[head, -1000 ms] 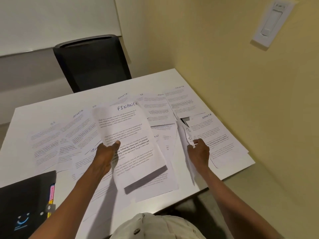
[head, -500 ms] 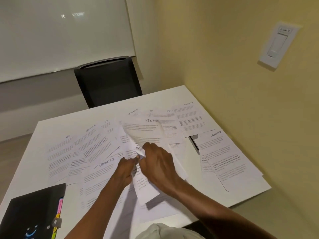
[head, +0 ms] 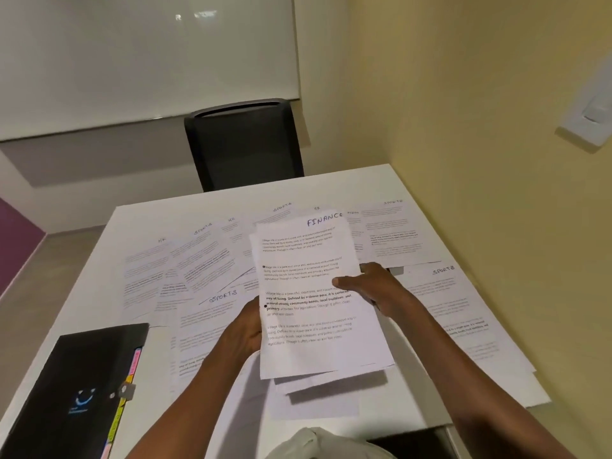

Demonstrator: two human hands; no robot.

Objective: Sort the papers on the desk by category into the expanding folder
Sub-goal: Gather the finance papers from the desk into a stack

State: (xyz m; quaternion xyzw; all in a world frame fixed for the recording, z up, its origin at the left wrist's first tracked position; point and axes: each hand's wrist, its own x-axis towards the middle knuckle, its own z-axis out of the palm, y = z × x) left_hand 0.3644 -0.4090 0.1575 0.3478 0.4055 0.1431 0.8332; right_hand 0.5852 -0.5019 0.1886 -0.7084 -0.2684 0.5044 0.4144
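A small stack of white sheets headed FINANCE (head: pixel 314 293) is raised above the desk. My left hand (head: pixel 246 329) grips its left edge. My right hand (head: pixel 371 286) holds the right edge, thumb lying across the printed text. Around and under the stack, several sheets marked SPORTS (head: pixel 457 313), HR (head: pixel 145 263) and ADM lie spread over the white desk (head: pixel 139 213). The black expanding folder (head: pixel 73 392), closed, with coloured tabs along its right edge, rests at the desk's near left corner.
A black chair (head: pixel 245 144) stands behind the desk's far edge. A yellow wall (head: pixel 480 127) runs close along the desk's right side, with a white switch plate (head: pixel 592 117). A whiteboard hangs on the far wall.
My right hand carried a loose sheet from the right over to the FINANCE sheet held in my left hand. Both hands now hold the joined stack flat and upright toward me.
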